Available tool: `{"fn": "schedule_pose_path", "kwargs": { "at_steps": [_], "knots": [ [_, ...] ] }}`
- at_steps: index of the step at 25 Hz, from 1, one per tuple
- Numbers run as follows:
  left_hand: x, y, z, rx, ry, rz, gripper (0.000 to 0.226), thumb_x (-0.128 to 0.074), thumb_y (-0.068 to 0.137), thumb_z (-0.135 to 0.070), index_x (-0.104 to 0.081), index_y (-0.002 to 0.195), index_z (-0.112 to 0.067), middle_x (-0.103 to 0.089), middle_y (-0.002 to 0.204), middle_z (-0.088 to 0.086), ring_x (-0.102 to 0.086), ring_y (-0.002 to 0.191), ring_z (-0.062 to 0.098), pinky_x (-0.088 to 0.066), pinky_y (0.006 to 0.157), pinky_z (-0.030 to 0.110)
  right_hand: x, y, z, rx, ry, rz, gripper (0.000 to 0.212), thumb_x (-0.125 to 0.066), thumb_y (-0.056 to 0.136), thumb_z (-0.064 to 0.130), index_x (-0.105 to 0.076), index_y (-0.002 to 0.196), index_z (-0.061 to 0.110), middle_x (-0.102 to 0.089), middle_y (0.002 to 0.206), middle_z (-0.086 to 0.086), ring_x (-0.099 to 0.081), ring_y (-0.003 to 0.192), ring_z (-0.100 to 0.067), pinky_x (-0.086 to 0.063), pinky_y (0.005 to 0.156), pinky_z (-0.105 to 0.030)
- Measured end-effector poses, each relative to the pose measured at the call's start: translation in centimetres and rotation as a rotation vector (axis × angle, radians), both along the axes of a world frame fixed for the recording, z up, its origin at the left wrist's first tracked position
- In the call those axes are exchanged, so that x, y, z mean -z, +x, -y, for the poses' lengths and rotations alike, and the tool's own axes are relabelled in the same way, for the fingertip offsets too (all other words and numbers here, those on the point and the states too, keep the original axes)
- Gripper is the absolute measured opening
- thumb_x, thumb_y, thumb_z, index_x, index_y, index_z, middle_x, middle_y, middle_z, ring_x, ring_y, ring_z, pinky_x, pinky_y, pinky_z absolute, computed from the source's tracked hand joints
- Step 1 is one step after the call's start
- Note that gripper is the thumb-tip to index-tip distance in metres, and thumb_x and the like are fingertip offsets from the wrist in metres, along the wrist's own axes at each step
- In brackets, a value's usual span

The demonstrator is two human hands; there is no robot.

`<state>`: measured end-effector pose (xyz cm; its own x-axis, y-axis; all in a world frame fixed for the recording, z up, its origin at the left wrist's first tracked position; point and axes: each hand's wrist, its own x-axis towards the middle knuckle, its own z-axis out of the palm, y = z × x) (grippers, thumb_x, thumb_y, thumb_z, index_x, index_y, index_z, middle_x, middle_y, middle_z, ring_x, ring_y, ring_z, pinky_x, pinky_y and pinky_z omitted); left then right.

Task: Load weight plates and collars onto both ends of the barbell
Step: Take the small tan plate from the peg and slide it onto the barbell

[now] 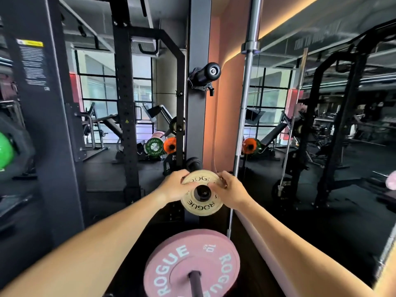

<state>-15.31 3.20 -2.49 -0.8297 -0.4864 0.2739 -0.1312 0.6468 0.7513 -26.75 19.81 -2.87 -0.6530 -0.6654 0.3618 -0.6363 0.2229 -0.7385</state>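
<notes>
A small tan ROGUE plate sits on a black storage peg of the rack post, its centre hole around the peg end. My left hand grips its upper left rim, and my right hand grips its upper right rim, thumbs on the plate's face. Below it, a pink 10 kg ROGUE bumper plate hangs on another peg near the bottom of the view. A black collar clamp is clipped on an upper peg of the same post. A silver barbell stands upright to the right.
The grey rack post rises behind the plates. A black power rack upright stands to the left, and green and orange plates lie on the floor behind. A wall mirror fills the right side.
</notes>
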Motion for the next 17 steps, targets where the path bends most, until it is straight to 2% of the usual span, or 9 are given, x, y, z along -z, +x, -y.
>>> {"fn": "schedule_pose_path", "kwargs": {
  "at_steps": [3,6,8,11,13,15,17],
  "knots": [
    [-1.9,4.2,-1.0,0.022,0.207,-0.108,0.022,-0.067,0.096,-0.030,-0.064,0.111,-0.015,-0.072,0.105,0.014,-0.071,0.097,0.029,-0.057,0.067,0.035,-2.0,4.7,0.0,-0.052,-0.159,0.156,0.020,-0.067,0.097,0.021,-0.060,0.110,0.009,-0.071,0.101,-0.009,-0.069,0.092,-0.023,-0.058,0.084,-0.042],
    [-3.4,9.2,-0.4,0.036,0.264,-0.178,0.022,-0.066,0.096,-0.031,-0.064,0.116,-0.022,-0.076,0.106,0.005,-0.073,0.098,0.020,-0.059,0.070,0.034,-3.8,8.9,1.2,-0.142,-0.245,0.227,0.014,-0.064,0.098,0.017,-0.059,0.109,0.009,-0.070,0.087,-0.002,-0.069,0.072,-0.008,-0.060,0.069,-0.030],
    [-4.2,12.9,0.6,0.035,0.258,-0.199,0.023,-0.068,0.095,-0.033,-0.065,0.116,-0.024,-0.079,0.103,0.000,-0.075,0.096,0.016,-0.057,0.071,0.030,-4.4,11.6,2.5,-0.192,-0.260,0.278,0.009,-0.065,0.098,0.018,-0.061,0.106,0.015,-0.072,0.087,0.000,-0.069,0.069,-0.007,-0.058,0.062,-0.026],
    [-4.9,20.8,3.0,-0.028,0.225,-0.216,0.019,-0.067,0.095,-0.031,-0.065,0.113,-0.025,-0.080,0.095,-0.004,-0.076,0.090,0.009,-0.055,0.068,0.023,-4.6,17.6,6.5,-0.279,-0.268,0.334,0.007,-0.065,0.098,0.017,-0.063,0.104,0.020,-0.074,0.098,-0.007,-0.071,0.079,-0.015,-0.057,0.066,-0.029],
    [-5.0,27.1,5.3,-0.117,0.199,-0.236,0.015,-0.066,0.096,-0.026,-0.065,0.111,-0.023,-0.080,0.091,-0.003,-0.076,0.085,0.009,-0.058,0.071,0.026,-4.6,23.1,10.1,-0.360,-0.269,0.352,0.007,-0.064,0.098,0.016,-0.063,0.104,0.019,-0.074,0.101,-0.010,-0.072,0.081,-0.016,-0.057,0.069,-0.031],
    [-5.3,34.1,7.8,-0.215,0.143,-0.235,0.015,-0.066,0.097,-0.023,-0.064,0.111,-0.019,-0.080,0.091,0.002,-0.076,0.083,0.012,-0.060,0.077,0.030,-4.6,29.3,13.7,-0.457,-0.265,0.363,0.010,-0.064,0.098,0.016,-0.062,0.108,0.017,-0.075,0.097,-0.008,-0.072,0.079,-0.013,-0.058,0.067,-0.028],
    [-5.8,40.4,9.7,-0.277,0.074,-0.204,0.017,-0.065,0.097,-0.021,-0.064,0.113,-0.016,-0.079,0.093,0.002,-0.075,0.082,0.010,-0.058,0.075,0.024,-4.3,34.7,16.6,-0.541,-0.259,0.368,0.012,-0.063,0.099,0.014,-0.060,0.110,0.015,-0.074,0.090,-0.006,-0.071,0.075,-0.013,-0.061,0.067,-0.031]
  ]
}}
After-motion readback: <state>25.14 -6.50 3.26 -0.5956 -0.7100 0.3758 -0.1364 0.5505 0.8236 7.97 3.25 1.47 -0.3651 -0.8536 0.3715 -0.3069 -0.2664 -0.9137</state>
